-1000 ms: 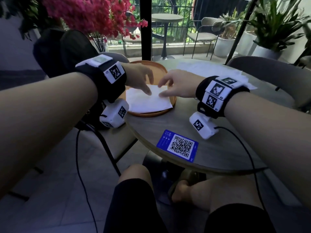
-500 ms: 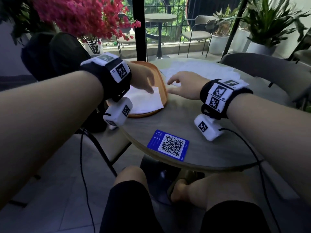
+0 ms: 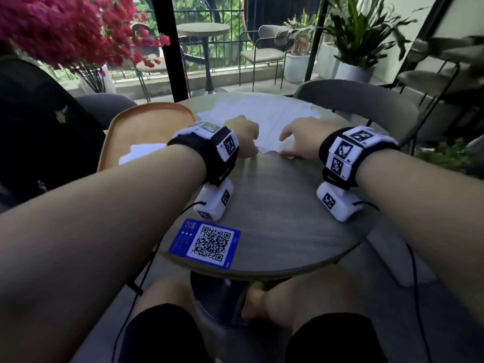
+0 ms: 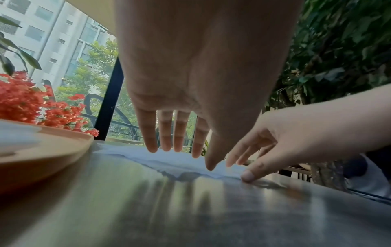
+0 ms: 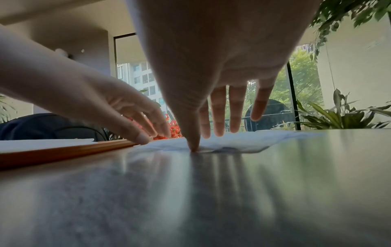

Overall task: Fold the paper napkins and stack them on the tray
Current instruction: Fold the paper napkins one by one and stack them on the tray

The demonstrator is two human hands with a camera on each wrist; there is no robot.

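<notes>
Now at the napkin's near edge

We see an unfolded napkin (image 3: 264, 119) flat on the far surface (image 3: 275, 210). Our left hand (image 3: 242, 138) and right hand (image 3: 301, 144) meet its near edge, fingers (image 4: 152, 133) straight and spread, the right thumb pressing down. A folded napkin (image 3: 141, 151) lies on the tray (image 3: 146, 119) at left.

QR code on blue card (image 3: 204, 243), its small print unreadable

- Your round grey wood-grain table (image 3: 275, 205) carries everything.
- On it lie an orange oval tray (image 3: 146, 119), spread white paper napkins (image 3: 262, 113) and a blue QR-code card (image 3: 207, 242) (near edge).
</notes>
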